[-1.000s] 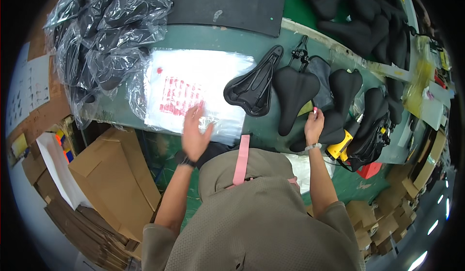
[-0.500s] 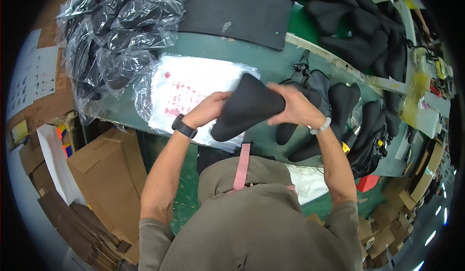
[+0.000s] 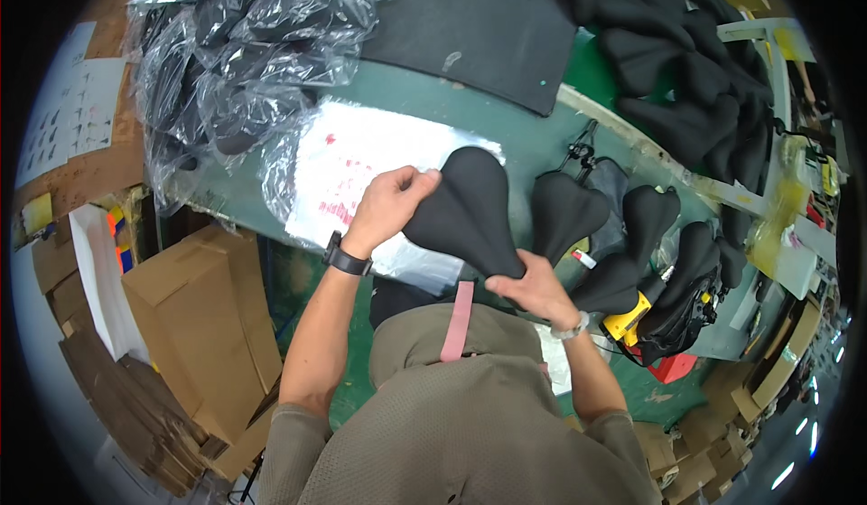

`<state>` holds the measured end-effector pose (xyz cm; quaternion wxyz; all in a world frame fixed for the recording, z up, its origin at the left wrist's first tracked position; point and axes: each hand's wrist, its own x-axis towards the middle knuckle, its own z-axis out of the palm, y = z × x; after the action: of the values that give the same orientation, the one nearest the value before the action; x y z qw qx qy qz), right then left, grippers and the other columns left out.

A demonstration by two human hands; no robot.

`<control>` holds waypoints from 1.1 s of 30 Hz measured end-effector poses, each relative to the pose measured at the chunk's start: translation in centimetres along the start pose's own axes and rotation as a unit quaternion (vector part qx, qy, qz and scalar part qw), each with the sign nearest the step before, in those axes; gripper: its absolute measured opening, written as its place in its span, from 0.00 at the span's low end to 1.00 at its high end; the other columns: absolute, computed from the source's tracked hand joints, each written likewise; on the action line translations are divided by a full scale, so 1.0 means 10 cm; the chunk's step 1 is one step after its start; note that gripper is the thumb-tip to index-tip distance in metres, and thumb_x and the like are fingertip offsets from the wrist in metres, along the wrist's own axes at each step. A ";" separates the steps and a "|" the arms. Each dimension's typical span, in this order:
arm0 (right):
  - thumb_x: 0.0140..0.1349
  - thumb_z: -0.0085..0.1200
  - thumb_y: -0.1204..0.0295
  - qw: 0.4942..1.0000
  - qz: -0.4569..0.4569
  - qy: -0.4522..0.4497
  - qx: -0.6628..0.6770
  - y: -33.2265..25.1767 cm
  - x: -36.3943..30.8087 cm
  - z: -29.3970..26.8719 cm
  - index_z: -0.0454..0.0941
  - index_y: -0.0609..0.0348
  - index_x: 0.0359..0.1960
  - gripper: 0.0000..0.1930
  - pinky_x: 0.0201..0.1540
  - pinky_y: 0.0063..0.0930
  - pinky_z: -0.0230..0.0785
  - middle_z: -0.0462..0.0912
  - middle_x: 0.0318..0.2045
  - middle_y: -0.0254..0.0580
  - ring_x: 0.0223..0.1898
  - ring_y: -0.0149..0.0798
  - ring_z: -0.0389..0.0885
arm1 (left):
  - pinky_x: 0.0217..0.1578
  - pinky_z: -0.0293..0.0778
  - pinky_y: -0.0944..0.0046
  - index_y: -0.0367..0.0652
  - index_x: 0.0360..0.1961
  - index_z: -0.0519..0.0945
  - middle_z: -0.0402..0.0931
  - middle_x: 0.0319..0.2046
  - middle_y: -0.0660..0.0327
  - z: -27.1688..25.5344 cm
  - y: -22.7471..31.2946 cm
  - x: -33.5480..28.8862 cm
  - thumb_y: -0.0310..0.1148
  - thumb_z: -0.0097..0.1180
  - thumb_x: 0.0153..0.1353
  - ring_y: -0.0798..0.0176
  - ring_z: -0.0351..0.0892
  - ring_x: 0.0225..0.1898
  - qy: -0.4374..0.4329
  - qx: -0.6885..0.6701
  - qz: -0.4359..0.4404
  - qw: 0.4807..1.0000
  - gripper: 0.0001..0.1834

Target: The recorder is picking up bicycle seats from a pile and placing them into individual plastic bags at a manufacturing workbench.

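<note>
A black bicycle saddle [image 3: 468, 205] is held up between my two hands, wide end away from me and narrow nose toward my right side. My left hand [image 3: 390, 205] grips its wide left edge, thumb on top. My right hand [image 3: 535, 288] is closed round the nose. Below the saddle lies a stack of clear plastic bags [image 3: 348, 148] with red print, on the green table [image 3: 397, 85]. To the right another black saddle [image 3: 564, 207] rests near my right hand, with more saddles [image 3: 648, 216] beyond it.
Plastic-wrapped saddles [image 3: 253, 44] are heaped at the far left, beside a black mat [image 3: 470, 40]. A pile of bare saddles [image 3: 677, 71] fills the far right. A yellow tool [image 3: 626, 320] lies at right. Cardboard boxes [image 3: 194, 315] stand at lower left.
The saddle has turned so its nose points toward me. My right hand has moved down and nearer, onto the nose; my left hand remains at the wide end.
</note>
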<state>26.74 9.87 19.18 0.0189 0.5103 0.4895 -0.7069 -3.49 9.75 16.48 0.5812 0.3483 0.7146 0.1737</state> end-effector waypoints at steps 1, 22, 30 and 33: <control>0.50 0.72 0.54 0.998 -0.005 0.037 -0.044 0.01 -0.03 0.02 0.78 0.75 0.45 0.34 0.44 0.32 0.74 0.86 0.35 0.55 0.38 0.39 0.84 | 0.42 0.77 0.57 0.35 0.52 0.77 0.82 0.38 0.49 0.07 0.22 -0.04 0.55 0.70 0.50 0.51 0.84 0.40 0.015 0.021 0.022 0.999 0.38; 0.65 0.60 0.64 0.924 -0.003 0.223 0.310 0.31 -0.41 -0.29 0.74 0.68 0.48 0.19 0.38 0.26 0.77 0.84 0.34 0.43 0.30 0.33 0.84 | 0.41 0.71 0.52 0.40 0.28 0.80 0.74 0.33 0.55 1.46 -1.14 0.41 0.36 0.61 0.59 0.48 0.73 0.39 0.122 0.251 0.324 0.904 0.10; 0.59 0.63 0.71 0.962 -0.011 0.211 0.170 0.40 -0.37 -0.02 0.72 0.70 0.53 0.22 0.41 0.25 0.75 0.83 0.38 0.44 0.34 0.31 0.82 | 0.41 0.76 0.55 0.37 0.38 0.83 0.81 0.35 0.53 1.27 -1.40 0.22 0.36 0.54 0.66 0.52 0.79 0.35 0.044 0.073 0.182 0.980 0.12; 0.54 0.66 0.68 0.961 -0.113 0.243 -0.074 0.51 -0.31 0.26 0.62 0.76 0.64 0.39 0.53 0.34 0.73 0.81 0.48 0.61 0.47 0.48 0.83 | 0.38 0.76 0.61 0.37 0.40 0.82 0.82 0.33 0.57 1.23 -1.54 0.28 0.37 0.53 0.67 0.63 0.79 0.32 0.009 -0.083 0.088 0.993 0.13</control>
<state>29.05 3.89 18.09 -0.1426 0.6053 0.5850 -0.5206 3.45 -0.96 1.13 0.5839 0.3586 0.6698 0.2859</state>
